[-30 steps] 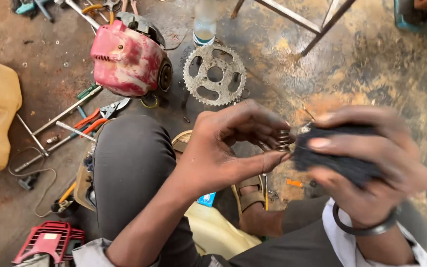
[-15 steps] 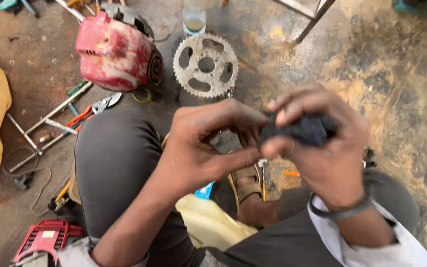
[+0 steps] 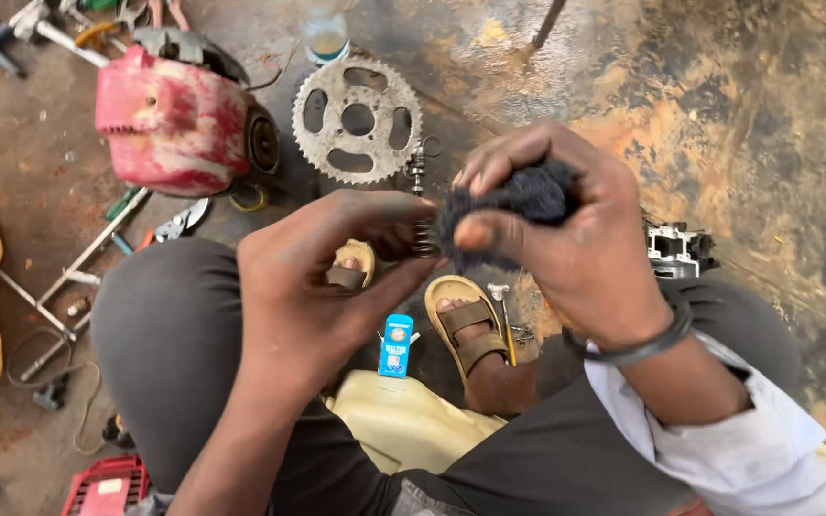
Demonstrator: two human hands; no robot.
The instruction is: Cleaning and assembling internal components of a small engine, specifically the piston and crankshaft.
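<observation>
Here, left hand pinching spring, right hand clutching dark rag

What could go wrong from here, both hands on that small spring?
1. The small coil spring is pinched only at the left hand fingertips; it may slip and vanish among the clutter on the stained floor.
2. The dark rag in the right hand covers one end, so that grip can't be checked.
3. The sandalled foot lies right below, beside loose metal parts.
</observation>
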